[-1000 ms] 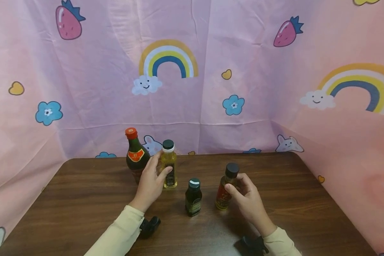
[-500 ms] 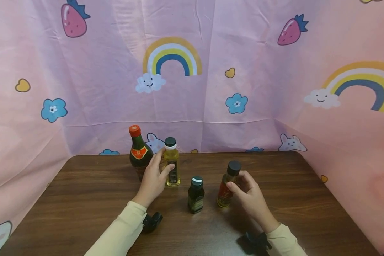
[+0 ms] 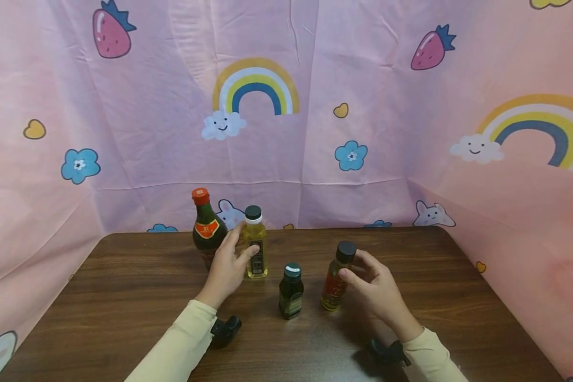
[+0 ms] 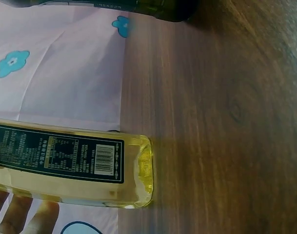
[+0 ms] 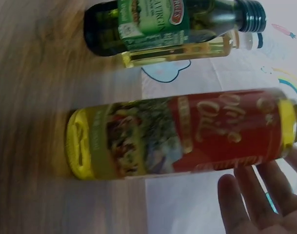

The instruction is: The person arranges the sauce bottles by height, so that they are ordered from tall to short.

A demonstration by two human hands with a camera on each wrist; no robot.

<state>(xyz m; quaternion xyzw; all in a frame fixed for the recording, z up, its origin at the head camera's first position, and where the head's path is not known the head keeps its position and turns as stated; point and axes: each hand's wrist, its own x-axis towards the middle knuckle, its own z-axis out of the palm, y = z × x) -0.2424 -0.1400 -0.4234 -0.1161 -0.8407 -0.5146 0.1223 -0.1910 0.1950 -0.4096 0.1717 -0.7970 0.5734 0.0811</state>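
Observation:
In the head view my left hand point(image 3: 226, 273) holds a clear bottle of yellow oil point(image 4: 109, 161) with a dark cap, thumb across its front and fingers at its left side. My right hand point(image 3: 379, 289) holds a red-labelled olive oil bottle point(image 5: 211, 131) with a black cap near its top, thumb in front; its lower fingers point(image 5: 231, 195) lie apart from the glass. Both bottles stand upright. Between the hands stands a small dark green olive oil bottle point(image 3: 291, 292). Behind my left hand rises a taller dark bottle point(image 3: 206, 225) with a red cap, its lower part partly covered.
All bottles stand on a brown wooden table point(image 3: 124, 297). A pink and purple cloth point(image 3: 286, 143) with printed rainbows hangs behind the table and at its sides. A black wrist strap mount point(image 3: 225, 331) hangs beneath my left wrist, another point(image 3: 389, 351) beneath my right.
The head view has shifted slightly. My right wrist has swung a little outward to the right, and its bottle has edged slightly left. My left hand and its bottle keep their place.

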